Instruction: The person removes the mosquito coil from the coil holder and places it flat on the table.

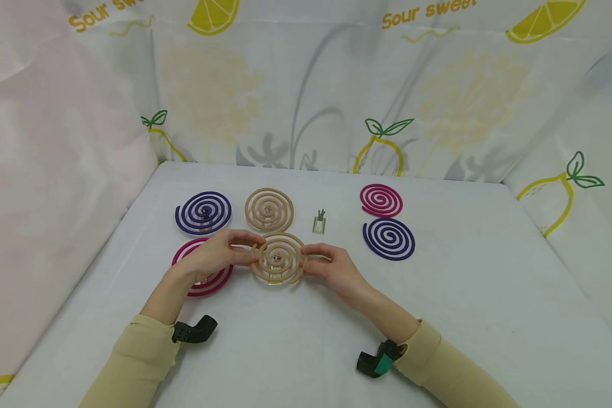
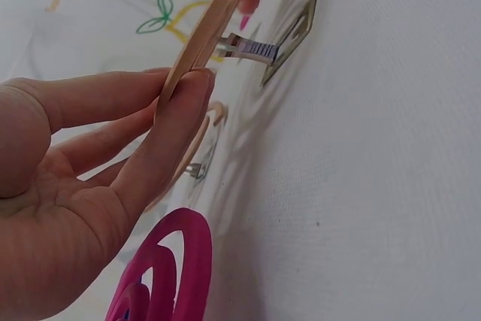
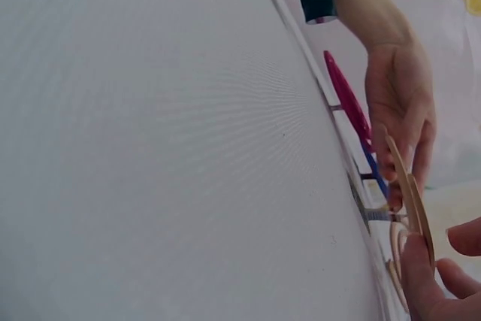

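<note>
Your left hand (image 1: 218,253) and right hand (image 1: 335,269) pinched a flat tan spiral coil (image 2: 204,34) by opposite edges, likely for balance. A gold-coloured metal stand (image 2: 257,49) sat beneath.

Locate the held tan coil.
In the head view, the held tan coil is slightly left of centre, between the left hand and right hand, just in front of the other tan coil.
</note>
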